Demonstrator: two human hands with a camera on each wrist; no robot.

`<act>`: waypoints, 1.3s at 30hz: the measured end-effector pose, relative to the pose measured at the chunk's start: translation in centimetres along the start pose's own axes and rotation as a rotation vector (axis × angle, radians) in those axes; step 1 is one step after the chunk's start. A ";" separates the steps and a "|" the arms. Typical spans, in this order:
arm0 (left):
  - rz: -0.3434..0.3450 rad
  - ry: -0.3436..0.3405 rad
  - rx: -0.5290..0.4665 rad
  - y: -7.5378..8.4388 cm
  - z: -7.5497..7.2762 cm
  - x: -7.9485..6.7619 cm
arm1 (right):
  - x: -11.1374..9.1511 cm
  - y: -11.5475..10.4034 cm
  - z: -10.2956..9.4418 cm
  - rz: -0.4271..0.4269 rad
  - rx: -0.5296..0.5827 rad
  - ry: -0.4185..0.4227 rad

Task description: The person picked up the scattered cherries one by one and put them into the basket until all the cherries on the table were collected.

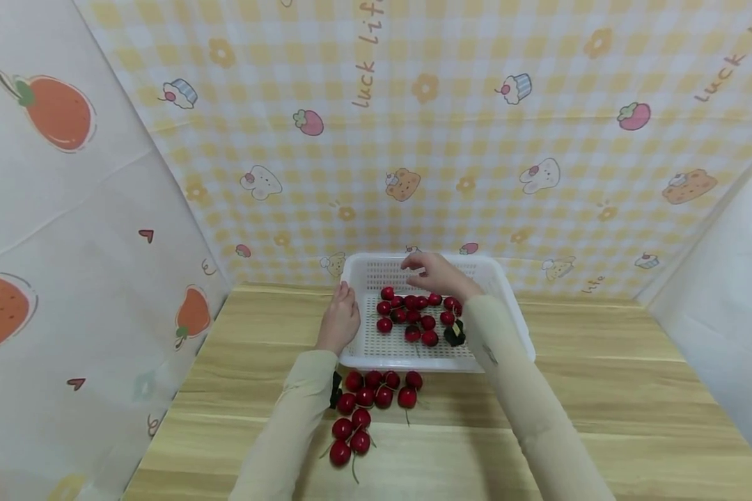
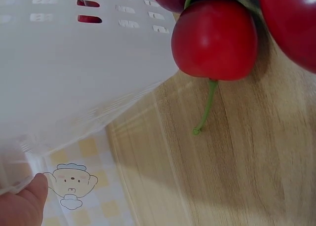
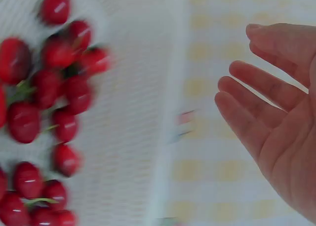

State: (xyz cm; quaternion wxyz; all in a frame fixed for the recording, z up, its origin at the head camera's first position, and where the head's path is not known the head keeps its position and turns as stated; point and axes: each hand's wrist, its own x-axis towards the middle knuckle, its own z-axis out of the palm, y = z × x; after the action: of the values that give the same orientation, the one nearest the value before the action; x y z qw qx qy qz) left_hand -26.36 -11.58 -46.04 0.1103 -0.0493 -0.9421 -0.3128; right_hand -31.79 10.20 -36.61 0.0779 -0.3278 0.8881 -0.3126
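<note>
A white plastic basket [image 1: 388, 363] with slotted walls stands on the table, with several red cherries [image 1: 428, 322] spread over its floor. My left hand [image 1: 340, 321] grips the basket's left rim; only a fingertip [image 2: 32, 199] shows at that rim in the left wrist view. Above the far part of the basket is my right hand [image 1: 439, 273], its fingers [image 3: 247, 110] loosely bent and apart, with nothing between them. Several more cherries [image 1: 365, 396] lie on the table before the basket, near my left wrist. One cherry [image 2: 215, 41] with a green stem lies close beside the basket wall.
The wooden table [image 1: 601, 390] reaches back to a yellow checked cloth [image 1: 451, 153] hanging just behind the basket. White cloth [image 1: 88, 229] with fruit prints hangs at the left, and more pale cloth [image 1: 733, 257] closes off the right side.
</note>
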 end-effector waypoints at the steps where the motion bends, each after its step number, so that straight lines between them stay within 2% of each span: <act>1: 0.001 -0.001 0.003 0.0 0.0 0.0 | -1.0 -0.9 -0.2 -0.036 -0.012 0.020; 6: 0.045 0.033 0.015 0.2 -0.1 0.0 | -6.3 -5.0 0.3 -0.285 -0.122 0.139; 9: 0.075 0.046 0.014 0.2 -0.1 -0.1 | -9.2 -6.5 2.0 -0.418 -0.154 0.179; 12: 0.073 0.038 0.026 0.0 -0.1 -0.1 | -11.3 -7.5 4.4 -0.500 -0.170 0.178; 15: 0.067 0.028 0.029 -0.1 -0.1 -0.1 | -12.9 -8.1 7.1 -0.516 -0.197 0.150; 19: 0.060 0.015 0.028 0.0 -0.1 -0.1 | -14.4 -8.8 11.0 -0.485 -0.244 0.053; 26: 0.052 0.004 0.040 0.1 -0.1 0.0 | -14.7 -9.0 16.8 -0.496 -0.346 -0.145; 28: 0.052 0.000 0.042 0.2 -0.1 0.0 | -14.6 -8.8 17.7 -0.480 -0.352 -0.175; 32: 0.040 -0.013 0.038 0.3 -0.2 -0.1 | -14.4 -8.3 18.9 -0.470 -0.366 -0.170; 39: 0.020 -0.022 0.029 0.3 -0.2 -0.1 | -14.3 -7.8 19.5 -0.449 -0.343 -0.194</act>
State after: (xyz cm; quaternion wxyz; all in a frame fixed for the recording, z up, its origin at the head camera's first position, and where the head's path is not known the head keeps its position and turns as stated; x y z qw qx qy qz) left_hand -26.21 -11.44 -45.69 0.1038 -0.0605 -0.9472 -0.2972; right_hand -9.90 4.79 -48.27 0.0346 -0.5526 0.8218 -0.1345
